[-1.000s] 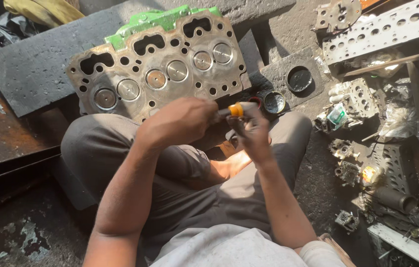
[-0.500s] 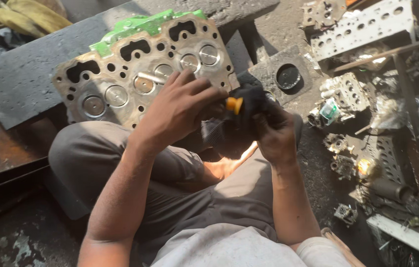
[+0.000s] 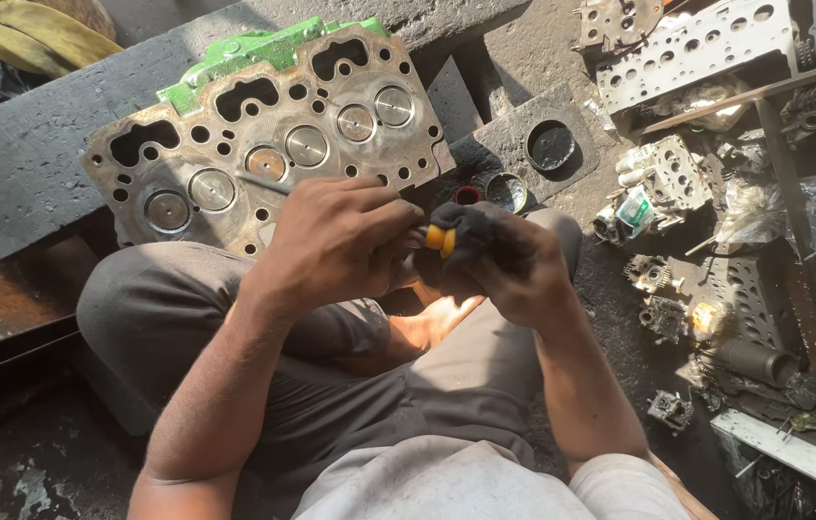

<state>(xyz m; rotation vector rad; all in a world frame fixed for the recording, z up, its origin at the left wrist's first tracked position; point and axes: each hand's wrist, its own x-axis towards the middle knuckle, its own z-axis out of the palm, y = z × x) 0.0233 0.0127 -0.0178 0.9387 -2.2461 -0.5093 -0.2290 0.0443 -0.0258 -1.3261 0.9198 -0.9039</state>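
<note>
Both hands meet over the lap. The left hand (image 3: 336, 241) has its fingers curled shut on a small orange-handled tool (image 3: 440, 239), whose handle end shows just past the fingertips. The right hand (image 3: 514, 265) closes its fingers around a dark cloth (image 3: 471, 226), touching the tool. Just beyond the fingers leans a cylinder head (image 3: 273, 144), valves facing up.

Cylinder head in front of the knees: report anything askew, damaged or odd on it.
The cylinder head leans tilted against the dark slab, not flat. Its face is rusty and stained, with green paint only along the top edge. The left hand and right hand meet at a small orange-handled tool. No cracks visible.
</note>
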